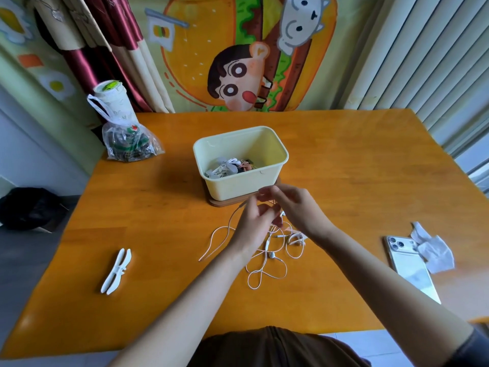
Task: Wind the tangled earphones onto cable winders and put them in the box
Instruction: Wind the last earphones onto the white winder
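Nearest the viewer, a pair of white cable winders (pixel 116 271) lies on the orange table (pixel 158 207), well to the left of the left hand (pixel 252 223) and untouched. A white phone (pixel 410 268), camera side up, lies well to the right of the right hand (pixel 293 205), with a crumpled tissue (pixel 434 251) overlapping its far edge. The tangled earphones (pixel 266 263) spread in loose white loops on the table, just below and nearer than both hands. Both hands are raised above the loops, close together, with fingers curled. Each pinches a strand of the cord, the right slightly higher. Just beyond the hands stands the pale yellow box (pixel 238 186) on a brown base (pixel 222 203), with white and pinkish cords (pixel 229 165) inside. Far left of the hands sits a clear plastic bag (pixel 129 144).
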`<state>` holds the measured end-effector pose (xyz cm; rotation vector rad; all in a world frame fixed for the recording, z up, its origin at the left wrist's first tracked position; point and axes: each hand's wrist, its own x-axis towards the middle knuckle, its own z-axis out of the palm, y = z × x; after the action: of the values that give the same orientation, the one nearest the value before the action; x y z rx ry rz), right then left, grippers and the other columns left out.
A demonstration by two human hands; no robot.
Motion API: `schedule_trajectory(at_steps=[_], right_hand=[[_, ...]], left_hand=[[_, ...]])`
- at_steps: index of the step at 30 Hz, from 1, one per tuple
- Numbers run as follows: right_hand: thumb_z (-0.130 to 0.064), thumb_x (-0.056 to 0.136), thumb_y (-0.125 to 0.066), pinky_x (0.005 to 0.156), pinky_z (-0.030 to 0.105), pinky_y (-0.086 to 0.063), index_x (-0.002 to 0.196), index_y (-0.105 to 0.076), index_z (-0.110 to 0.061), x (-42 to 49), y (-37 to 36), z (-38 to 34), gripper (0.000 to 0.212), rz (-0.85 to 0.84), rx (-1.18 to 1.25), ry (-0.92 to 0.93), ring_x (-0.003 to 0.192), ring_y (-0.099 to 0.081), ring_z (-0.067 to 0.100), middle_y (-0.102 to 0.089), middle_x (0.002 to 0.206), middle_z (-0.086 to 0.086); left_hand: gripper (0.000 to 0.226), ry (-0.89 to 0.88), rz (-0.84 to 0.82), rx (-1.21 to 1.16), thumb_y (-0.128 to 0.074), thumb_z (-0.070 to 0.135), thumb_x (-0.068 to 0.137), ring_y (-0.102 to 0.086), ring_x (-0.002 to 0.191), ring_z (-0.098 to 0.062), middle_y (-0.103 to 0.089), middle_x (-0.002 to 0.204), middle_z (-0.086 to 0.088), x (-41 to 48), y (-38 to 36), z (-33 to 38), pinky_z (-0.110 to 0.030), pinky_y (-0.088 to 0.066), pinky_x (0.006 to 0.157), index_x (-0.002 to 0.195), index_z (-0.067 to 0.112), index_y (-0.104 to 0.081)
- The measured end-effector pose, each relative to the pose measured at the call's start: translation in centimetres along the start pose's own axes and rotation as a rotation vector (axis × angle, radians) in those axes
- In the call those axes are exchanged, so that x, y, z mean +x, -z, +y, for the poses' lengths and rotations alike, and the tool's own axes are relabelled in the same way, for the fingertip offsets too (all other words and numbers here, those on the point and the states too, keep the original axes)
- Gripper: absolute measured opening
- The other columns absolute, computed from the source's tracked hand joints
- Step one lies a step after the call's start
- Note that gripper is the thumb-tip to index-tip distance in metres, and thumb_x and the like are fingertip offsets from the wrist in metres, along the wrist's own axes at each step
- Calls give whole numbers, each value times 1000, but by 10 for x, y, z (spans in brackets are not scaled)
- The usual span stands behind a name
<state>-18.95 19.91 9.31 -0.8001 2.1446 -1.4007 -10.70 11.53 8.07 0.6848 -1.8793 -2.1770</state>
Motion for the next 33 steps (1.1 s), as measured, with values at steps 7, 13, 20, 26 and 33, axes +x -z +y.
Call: schedule_trajectory(at_steps=[7,13,20,26,33], right_hand=[[-3,86,-62,80,5,-41,101,-73,-18,-7,21,21,24,35,-436,116,90,-58,-3,-70,98,-9],[-25,77,-72,80,23,-44,91,-74,-12,-8,26,30,19,56,-515,97,87,-54,11,-59,94,-1],[-21,100,-42,52,13,-40,94,-52,-7,-8,35,20,18,160,-299,-88,66,-58,10,-66,80,-1],[-22,99,-44,60,33,-57,95,-54,-4,-6,52,13,21,334,-106,-92,54,-52,9,-52,68,0],[-21,90,-60,45,8,-32,82,-67,-11,-5,65,6,15,407,-235,-5,49,-48,-6,-53,62,-16]], left_hand=[[29,49,-112,335,-40,20,102,-41,55,-7,-34,60,5,2,20,1,-30,-47,64,89,20,-65],[24,71,-177,296,-43,22,101,-34,42,-7,-36,49,7,-7,22,-6,-20,-28,46,88,15,-62],[26,75,-145,407,-43,21,101,-46,50,-4,-47,58,3,-13,43,-27,-16,-41,54,84,15,-61],[23,122,-61,524,-42,20,101,-49,58,-11,-49,60,2,-16,61,-45,-27,-45,63,82,17,-55],[28,129,114,557,-50,28,97,-40,55,-16,-42,59,2,-9,88,-45,-28,-33,53,73,16,-55]])
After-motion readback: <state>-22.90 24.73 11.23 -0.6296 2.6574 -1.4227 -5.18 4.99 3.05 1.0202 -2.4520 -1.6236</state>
